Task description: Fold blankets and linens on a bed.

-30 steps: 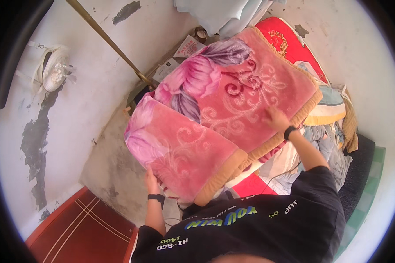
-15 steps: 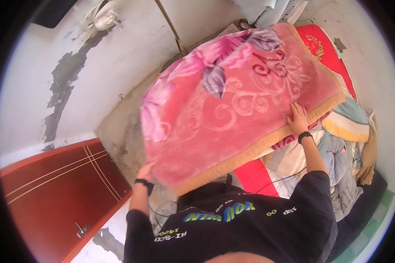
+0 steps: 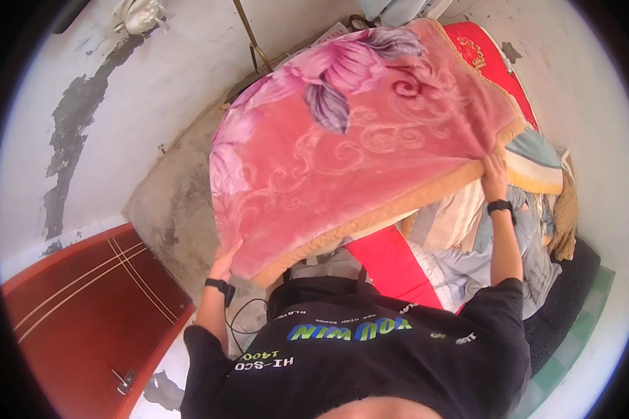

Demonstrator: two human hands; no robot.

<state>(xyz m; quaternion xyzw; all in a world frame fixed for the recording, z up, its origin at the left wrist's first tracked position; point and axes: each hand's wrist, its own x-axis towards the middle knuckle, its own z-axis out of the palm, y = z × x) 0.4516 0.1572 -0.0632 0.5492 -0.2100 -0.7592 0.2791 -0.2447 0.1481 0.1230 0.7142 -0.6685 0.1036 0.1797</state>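
A thick pink blanket [image 3: 370, 167] with purple-pink flowers, pale scrolls and a tan border is spread out in front of me, its near edge lifted off what lies below. At its near left corner, my left hand [image 3: 225, 262] grips the side edge, thumb on top and the other fingers hidden underneath. My right hand [image 3: 495, 174] is closed round the tan border toward the right, where the cloth creases at the grip. Under the raised edge show a red and white quilt [image 3: 395, 262] and a striped beige cloth [image 3: 449, 215].
Rumpled grey-blue bedding [image 3: 521, 241] and a tan knitted cloth [image 3: 565, 227] lie at the right. A red cover [image 3: 493, 63] is at the far right. On the left are a concrete floor [image 3: 171, 188] and a reddish-brown door [image 3: 84, 314]. A dark cable [image 3: 241, 325] hangs beside me.
My right hand has gone from lying on top of the blanket to gripping its border farther right. The near edge is drawn up, uncovering more of the red quilt and striped cloth.
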